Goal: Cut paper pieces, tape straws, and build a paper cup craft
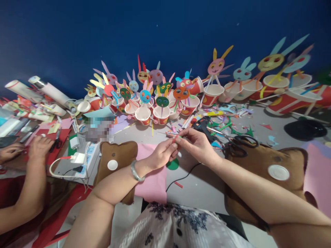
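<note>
While both hands meet over the grey tabletop [207,186], a small red paper piece [176,138] sits right between their fingertips. The left hand [164,151], with a bangle [137,171] at its wrist, is curled, its thumb and forefinger pinched narrowly at the piece's near left end. The right hand [198,144] comes in from the other side, thumb and forefinger also closed on it, so neither hand is clearly nearer. What shows of the piece seems to slant up and to the right, away from the body, across the line joining the two pinches; its full length is hidden by the fingers, and which grip bears more of it I cannot tell.

Just below the fingertips, on the body side, a green paper disc [172,164] lies flat, partly covered by the left hand. A pink sheet [150,186] lies under the left wrist, and a short red strip [178,185] rests nearer the body. Black-handled scissors [244,141] lie to the right of the right hand, apart from it. Beyond both hands stand paper-cup rabbit figures [162,110].
</note>
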### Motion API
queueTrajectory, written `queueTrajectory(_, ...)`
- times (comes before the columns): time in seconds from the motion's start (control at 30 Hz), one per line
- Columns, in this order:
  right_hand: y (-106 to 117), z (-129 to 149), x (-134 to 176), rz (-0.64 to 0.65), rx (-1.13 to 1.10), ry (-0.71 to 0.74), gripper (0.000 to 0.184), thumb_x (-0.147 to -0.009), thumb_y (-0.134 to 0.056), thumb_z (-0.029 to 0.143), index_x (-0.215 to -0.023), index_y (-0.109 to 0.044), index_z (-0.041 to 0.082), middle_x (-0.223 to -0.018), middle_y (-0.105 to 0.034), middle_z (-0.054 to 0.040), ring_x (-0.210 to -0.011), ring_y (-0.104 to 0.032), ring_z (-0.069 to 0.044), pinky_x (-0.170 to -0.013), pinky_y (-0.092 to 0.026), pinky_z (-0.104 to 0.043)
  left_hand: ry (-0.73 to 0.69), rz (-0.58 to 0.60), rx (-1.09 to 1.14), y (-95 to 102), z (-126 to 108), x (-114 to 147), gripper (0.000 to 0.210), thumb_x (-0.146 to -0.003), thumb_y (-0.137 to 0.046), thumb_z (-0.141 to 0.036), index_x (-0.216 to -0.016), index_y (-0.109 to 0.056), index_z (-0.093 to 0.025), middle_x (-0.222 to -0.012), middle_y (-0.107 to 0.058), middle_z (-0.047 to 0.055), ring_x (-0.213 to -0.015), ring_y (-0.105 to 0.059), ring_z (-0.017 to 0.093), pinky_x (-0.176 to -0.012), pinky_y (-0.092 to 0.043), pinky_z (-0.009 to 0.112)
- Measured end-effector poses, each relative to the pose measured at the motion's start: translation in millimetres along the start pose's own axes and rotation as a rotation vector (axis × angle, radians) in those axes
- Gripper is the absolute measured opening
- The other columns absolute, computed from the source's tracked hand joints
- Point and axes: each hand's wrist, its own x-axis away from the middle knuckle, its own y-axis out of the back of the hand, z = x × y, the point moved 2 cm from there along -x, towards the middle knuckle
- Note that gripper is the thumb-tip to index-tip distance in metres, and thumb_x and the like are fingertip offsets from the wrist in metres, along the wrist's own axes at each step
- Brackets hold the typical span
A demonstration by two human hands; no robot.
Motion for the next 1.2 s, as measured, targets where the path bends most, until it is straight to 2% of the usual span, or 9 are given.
queueTrajectory(0.27, -2.1, 3.7, 0.4, 0.033, -0.046, 0.016, 0.04, -0.081, -0.07, 0.06, -0.076, -0.064, 0.02, -0.067, -0.066, -0.0022, -0.062, -0.061, -0.017, -0.059, -0.051, -0.029, 0.016, -0.015, -0.039, -1.4, -4.9, 2.4, 0.047, -0.092, -0.048, -0.064, -0.084, -0.046, -0.018, -0.058, -0.04, -0.007, -0.046, -0.036, 0.007, -0.043, -0.028, 0.021)
queueTrajectory(0.4, -0.9, 6.4, -1.2, 0.084, -0.066, 0.0, 0.044, -0.084, -0.066, 0.063, -0.075, -0.064, 0.02, -0.066, -0.066, -0.0022, -0.062, -0.061, -0.017, -0.06, -0.05, -0.03, 0.011, -0.052, -0.078, -0.6, -7.5, 1.4, 0.051, -0.093, -0.045, -0.067, -0.077, -0.046, -0.018, -0.058, -0.043, -0.005, -0.045, -0.04, 0.007, -0.043, -0.033, 0.022)
queueTrajectory(0.5, 1.7, 5.6, -2.3, 0.123, -0.102, -0.012, 0.044, -0.08, -0.069, 0.064, -0.082, -0.066, 0.02, -0.073, -0.07, -0.0036, -0.068, -0.065, -0.019, -0.065, -0.054, -0.032, 0.007, -0.09, -0.071, 0.9, -9.4, 0.9, 0.052, -0.092, -0.046, -0.068, -0.077, -0.047, -0.018, -0.058, -0.044, -0.004, -0.045, -0.041, 0.007, -0.043, -0.036, 0.022)
queueTrajectory(0.6, 6.2, 4.6, -3.7, 0.134, -0.087, 0.037, 0.044, -0.073, -0.079, 0.057, -0.095, -0.068, 0.02, -0.088, -0.074, -0.0064, -0.084, -0.07, -0.023, -0.078, -0.057, -0.037, -0.031, -0.12, -0.096, 4.7, -10.0, 1.2, 0.053, -0.093, -0.044, -0.067, -0.077, -0.049, -0.017, -0.061, -0.046, -0.004, -0.046, -0.044, 0.007, -0.042, -0.037, 0.02)
queueTrajectory(0.7, 10.7, 5.6, -5.6, 0.139, -0.035, 0.071, 0.041, -0.076, -0.079, 0.05, -0.102, -0.069, 0.02, -0.1, -0.074, -0.0086, -0.094, -0.07, -0.025, -0.088, -0.056, -0.041, -0.034, -0.126, -0.099, 8.8, -8.9, 1.2, 0.052, -0.095, -0.042, -0.066, -0.076, -0.049, -0.017, -0.061, -0.047, -0.004, -0.043, -0.045, 0.006, -0.037, -0.035, 0.019)
queueTrajectory(0.87, 15.5, 9.0, -8.3, 0.135, -0.012, 0.081, 0.039, -0.076, -0.079, 0.044, -0.104, -0.069, 0.019, -0.104, -0.075, -0.0097, -0.098, -0.071, -0.026, -0.092, -0.057, -0.041, 0.002, -0.119, -0.053, 10.8, -8.1, 0.1, 0.05, -0.095, -0.043, -0.064, -0.084, -0.053, -0.017, -0.06, -0.047, -0.005, -0.042, -0.045, 0.006, -0.035, -0.034, 0.017)
queueTrajectory(1.07, 18.4, 5.0, -11.1, 0.125, 0.099, 0.085, 0.036, -0.074, -0.076, 0.032, -0.107, -0.07, 0.02, -0.11, -0.075, -0.0095, -0.104, -0.071, -0.027, -0.097, -0.055, -0.043, -0.008, -0.072, -0.046, 9.5, -7.0, 0.2, 0.047, -0.097, -0.044, -0.06, -0.084, -0.054, -0.016, -0.06, -0.048, -0.005, -0.043, -0.045, 0.006, -0.04, -0.034, 0.018)
queueTrajectory(1.2, 21.4, 2.1, -14.2, 0.157, 0.096, 0.077, 0.035, -0.073, -0.073, 0.027, -0.107, -0.072, 0.021, -0.113, -0.075, -0.0084, -0.107, -0.07, -0.027, -0.097, -0.055, -0.041, 0.02, -0.06, -0.036, 8.2, -6.0, 0.9, 0.048, -0.096, -0.043, -0.061, -0.085, -0.054, -0.016, -0.06, -0.047, -0.005, -0.044, -0.043, 0.006, -0.041, -0.032, 0.019)
